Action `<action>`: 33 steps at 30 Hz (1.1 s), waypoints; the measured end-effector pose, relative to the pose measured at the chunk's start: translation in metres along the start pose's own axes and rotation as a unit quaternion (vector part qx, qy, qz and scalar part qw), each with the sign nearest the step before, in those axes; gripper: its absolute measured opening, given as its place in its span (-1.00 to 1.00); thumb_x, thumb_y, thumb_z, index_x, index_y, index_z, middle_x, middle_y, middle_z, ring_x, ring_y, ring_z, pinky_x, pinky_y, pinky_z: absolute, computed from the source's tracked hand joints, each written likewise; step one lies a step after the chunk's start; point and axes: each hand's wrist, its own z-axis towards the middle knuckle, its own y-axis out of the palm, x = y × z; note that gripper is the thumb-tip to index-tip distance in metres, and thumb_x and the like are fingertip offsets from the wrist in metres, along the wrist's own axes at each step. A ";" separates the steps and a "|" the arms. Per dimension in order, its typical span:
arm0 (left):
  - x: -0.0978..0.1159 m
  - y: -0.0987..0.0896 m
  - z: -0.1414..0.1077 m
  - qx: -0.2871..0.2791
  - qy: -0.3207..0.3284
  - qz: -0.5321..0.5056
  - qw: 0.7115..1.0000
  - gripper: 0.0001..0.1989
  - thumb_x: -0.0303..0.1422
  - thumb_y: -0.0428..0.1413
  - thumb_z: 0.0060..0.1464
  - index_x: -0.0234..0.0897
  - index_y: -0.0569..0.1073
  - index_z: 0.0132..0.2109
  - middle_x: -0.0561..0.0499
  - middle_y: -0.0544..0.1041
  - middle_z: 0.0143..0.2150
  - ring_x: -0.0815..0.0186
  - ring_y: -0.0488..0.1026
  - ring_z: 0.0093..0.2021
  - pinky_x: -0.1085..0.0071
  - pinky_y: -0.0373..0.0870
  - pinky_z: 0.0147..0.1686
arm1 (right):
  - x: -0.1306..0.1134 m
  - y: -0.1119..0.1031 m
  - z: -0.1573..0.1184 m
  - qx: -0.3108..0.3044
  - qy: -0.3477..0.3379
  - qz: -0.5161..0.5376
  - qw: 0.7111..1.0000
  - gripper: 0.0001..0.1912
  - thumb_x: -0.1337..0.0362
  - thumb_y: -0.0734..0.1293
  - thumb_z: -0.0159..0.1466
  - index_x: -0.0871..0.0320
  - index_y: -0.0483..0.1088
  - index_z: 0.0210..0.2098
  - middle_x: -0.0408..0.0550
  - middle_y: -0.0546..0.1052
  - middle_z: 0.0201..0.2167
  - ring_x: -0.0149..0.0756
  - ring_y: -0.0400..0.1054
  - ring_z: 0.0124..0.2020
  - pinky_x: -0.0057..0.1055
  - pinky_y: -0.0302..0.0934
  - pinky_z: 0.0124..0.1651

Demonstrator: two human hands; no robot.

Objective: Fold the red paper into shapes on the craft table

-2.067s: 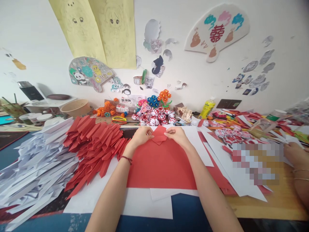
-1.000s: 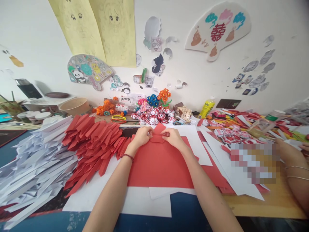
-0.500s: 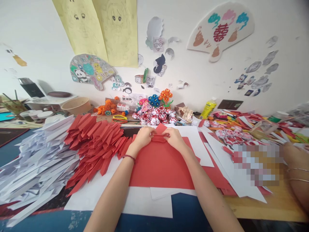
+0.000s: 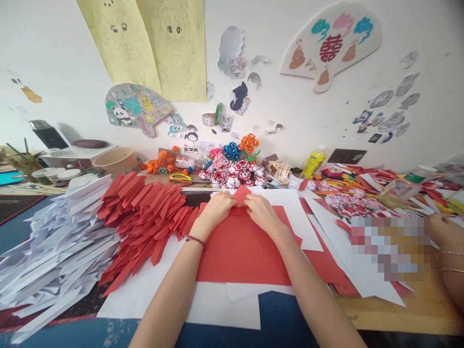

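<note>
While facing a white wall (image 4: 290, 106) hung with yellow drawings (image 4: 181, 63) and fan-shaped boards (image 4: 331, 53), works at a blue table (image 4: 282, 314), wood-toned at the right. Has heaped white strips (image 4: 68, 241) and red strips (image 4: 145, 208) to the left, another person's hand (image 4: 440, 232) at the far right. Holds a small folded red paper (image 4: 241, 194) between left hand (image 4: 217, 209) and right hand (image 4: 264, 212), fingers narrowed on either side, at the far edge of a large red sheet (image 4: 242, 256). Points one corner of it away, toward the wall; covers the sides, so cannot tell the long axis. Along the back, a tan bowl (image 4: 115, 160), inside hidden; left of that, white-lidded pots (image 4: 69, 174) and a jar (image 4: 23, 163) with sticks standing inside; further right, a yellow-labelled bottle (image 4: 313, 163).
</note>
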 end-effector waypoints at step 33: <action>0.019 -0.007 -0.003 -0.018 -0.014 0.055 0.998 -0.76 -0.57 -0.01 0.10 -0.34 0.55 -0.35 -0.20 0.54 -0.33 0.08 0.35 -0.12 0.16 0.16 -0.11 | -0.028 -0.011 -0.008 -0.026 -0.005 -0.097 0.995 -0.72 0.56 0.20 0.19 0.21 0.53 -0.33 0.13 0.50 -0.29 -0.08 0.28 -0.10 -0.21 0.04 -0.08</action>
